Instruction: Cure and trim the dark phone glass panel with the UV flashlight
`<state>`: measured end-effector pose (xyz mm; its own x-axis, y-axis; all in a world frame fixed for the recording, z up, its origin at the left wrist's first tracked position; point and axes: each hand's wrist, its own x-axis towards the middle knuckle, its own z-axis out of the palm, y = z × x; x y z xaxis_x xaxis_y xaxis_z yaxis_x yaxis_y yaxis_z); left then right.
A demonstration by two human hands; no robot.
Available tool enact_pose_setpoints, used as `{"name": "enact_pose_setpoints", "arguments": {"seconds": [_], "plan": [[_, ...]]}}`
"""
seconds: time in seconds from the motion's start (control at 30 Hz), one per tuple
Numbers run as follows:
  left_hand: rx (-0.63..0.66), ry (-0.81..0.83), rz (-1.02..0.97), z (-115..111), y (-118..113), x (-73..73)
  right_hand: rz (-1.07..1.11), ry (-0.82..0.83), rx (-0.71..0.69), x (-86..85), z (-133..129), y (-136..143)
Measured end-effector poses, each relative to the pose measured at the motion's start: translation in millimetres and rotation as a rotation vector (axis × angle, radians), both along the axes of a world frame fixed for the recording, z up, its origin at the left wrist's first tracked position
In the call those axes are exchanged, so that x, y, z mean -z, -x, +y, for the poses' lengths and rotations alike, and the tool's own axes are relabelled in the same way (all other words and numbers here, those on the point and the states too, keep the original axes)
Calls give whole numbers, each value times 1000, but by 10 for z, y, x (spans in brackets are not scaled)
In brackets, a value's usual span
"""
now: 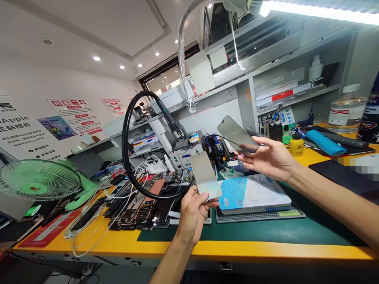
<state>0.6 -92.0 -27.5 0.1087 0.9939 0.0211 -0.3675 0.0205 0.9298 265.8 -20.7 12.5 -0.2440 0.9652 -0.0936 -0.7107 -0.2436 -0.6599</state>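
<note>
The left hand (pixel 192 211) has its grip closed on the lower edge of a pale, shiny rectangular film (pixel 205 175), held upright above the table (pixel 166 246). Up and to the right of that grip, the right hand (pixel 271 157) pinches a dark glass screen panel (pixel 237 136), tilted, above a blue-and-white packet (pixel 251 193).

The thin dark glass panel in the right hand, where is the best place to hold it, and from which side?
Take the dark glass panel by its two long edges near the lower end, from below, as the right hand does now. It is thin, flat and tilted, so an edge grip seems safest and keeps fingers off its glossy face.
</note>
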Motion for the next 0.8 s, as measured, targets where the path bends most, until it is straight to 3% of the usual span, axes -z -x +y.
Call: {"name": "enact_pose_setpoints", "arguments": {"seconds": [0.23,0.53,0.8], "plan": [[8,171,-299,273,-42,-134,132,14,-116,45,34,-28],[58,167,-344,493,-229,-303,169,14,-146,78,67,-59],[110,193,-384,636,-340,-426,115,-17,-79,55,41,-31]]}}
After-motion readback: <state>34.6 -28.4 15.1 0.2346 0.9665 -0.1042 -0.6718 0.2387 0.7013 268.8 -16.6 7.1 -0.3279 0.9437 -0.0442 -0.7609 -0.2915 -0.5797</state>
